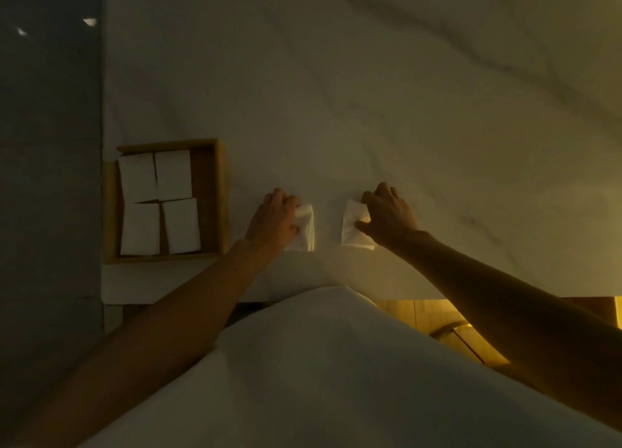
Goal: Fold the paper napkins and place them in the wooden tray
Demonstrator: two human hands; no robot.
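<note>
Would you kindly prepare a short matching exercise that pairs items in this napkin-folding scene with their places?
Things:
1. wooden tray
2. left hand
3. right hand
4. four folded napkins

Places:
A. lying inside the tray
B. on the napkin nearer the tray
C. at the countertop's left edge
D. on the napkin farther from the tray

Pairs: 1-C, 2-B, 3-D, 4-A

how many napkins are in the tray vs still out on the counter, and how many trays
folded napkins in the wooden tray: 4
napkins on the counter, under the left hand and the right hand: 2
wooden trays: 1
total: 7
</note>
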